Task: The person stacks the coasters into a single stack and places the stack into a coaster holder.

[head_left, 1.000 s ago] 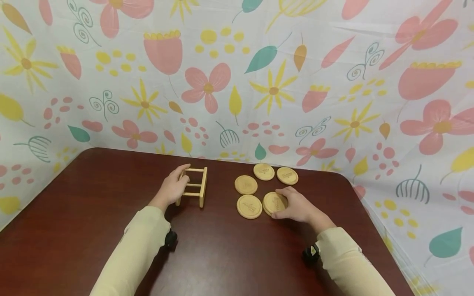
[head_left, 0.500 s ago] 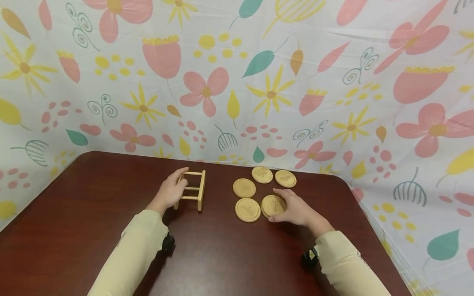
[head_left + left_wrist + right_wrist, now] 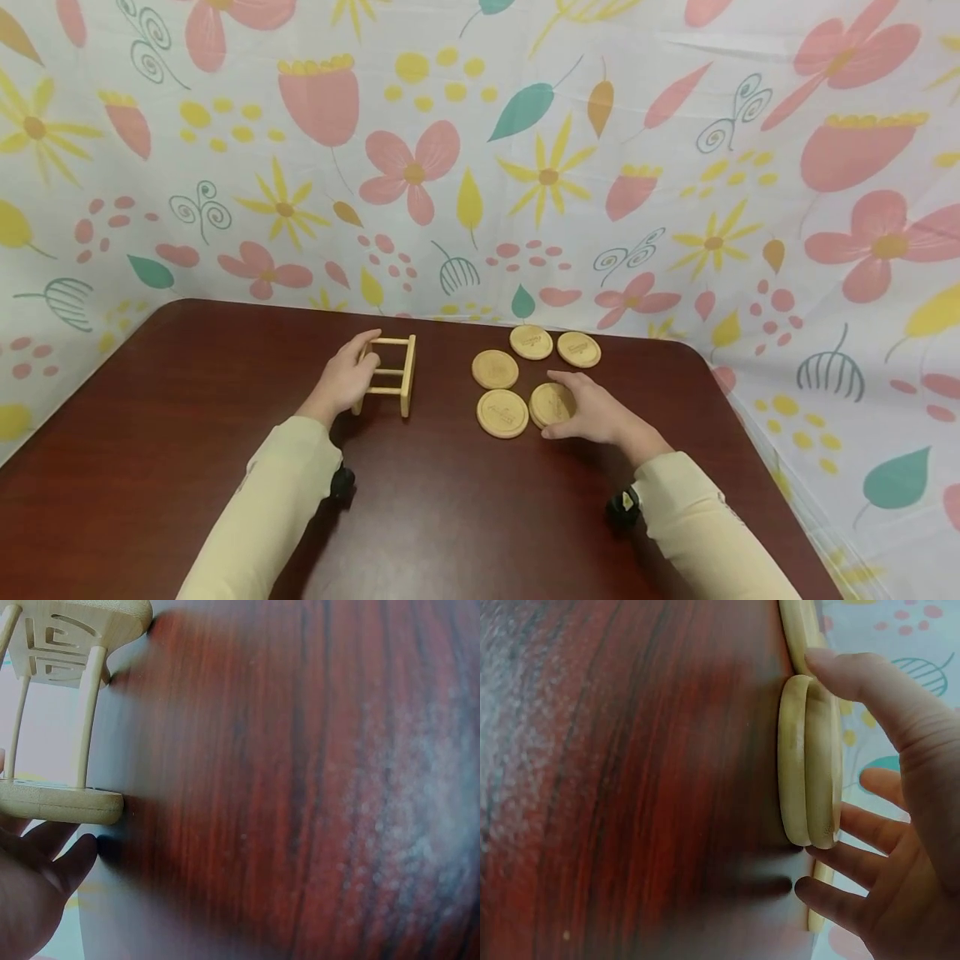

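A small wooden coaster rack (image 3: 408, 375) with two end panels and thin rods stands on the table at centre left. My left hand (image 3: 347, 375) holds its left end panel, thumb on the inner side and fingers outside, as the left wrist view shows. To the right, two round wooden coasters (image 3: 807, 761) lie stacked one on the other. My right hand (image 3: 597, 408) is spread around this stack, thumb at the near edge and fingers beyond the far edge. Any light contact is hard to tell. Engraved marks show on the upper coaster, partly hidden by the hand.
More round coasters lie flat beside the stack: one at the near left (image 3: 502, 413), one behind it (image 3: 495, 369), and two at the back (image 3: 531, 342). The dark red-brown table (image 3: 450, 517) ends at a flower-patterned cloth (image 3: 420, 275).
My right thumb and fingers have loosened and spread a little from the edges of the stacked coasters. My left hand keeps its hold on the rack, which stays in place.
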A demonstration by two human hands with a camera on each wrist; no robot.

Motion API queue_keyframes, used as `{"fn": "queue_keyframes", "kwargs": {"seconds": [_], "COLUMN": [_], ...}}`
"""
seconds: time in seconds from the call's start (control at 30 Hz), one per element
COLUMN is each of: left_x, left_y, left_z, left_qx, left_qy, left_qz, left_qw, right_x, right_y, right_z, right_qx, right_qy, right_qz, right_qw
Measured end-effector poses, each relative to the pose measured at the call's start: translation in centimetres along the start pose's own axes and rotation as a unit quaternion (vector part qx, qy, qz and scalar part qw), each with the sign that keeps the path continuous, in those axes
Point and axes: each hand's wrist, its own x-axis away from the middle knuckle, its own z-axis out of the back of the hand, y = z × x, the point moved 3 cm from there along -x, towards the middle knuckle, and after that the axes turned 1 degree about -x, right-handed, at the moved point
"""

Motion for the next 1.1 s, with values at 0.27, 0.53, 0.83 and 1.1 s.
{"fn": "queue_keyframes", "kwargs": {"seconds": [0.27,0.53,0.83,1.1], "left_x": [-0.2,-0.2,-0.1,0.1], "left_y": [0.3,0.3,0.1,0.1], "left_z": [0.1,0.2,-0.1,0.0], "left_qx": [0.001,0.003,0.011,0.016], "left_qy": [0.005,0.003,-0.001,0.004], "left_qz": [-0.010,-0.008,0.001,0.005], "left_qw": [0.9999,1.0000,0.9999,0.9999], "right_x": [-0.2,-0.5,-0.6,-0.9], "right_y": [-0.2,-0.8,-1.8,-2.4], "right_z": [0.1,-0.5,-1.0,-1.5], "right_qx": [0.007,0.009,0.023,0.034], "right_qy": [0.008,0.018,0.027,0.032], "right_qz": [0.010,0.028,0.039,0.048], "right_qw": [0.9999,0.9994,0.9986,0.9977]}}
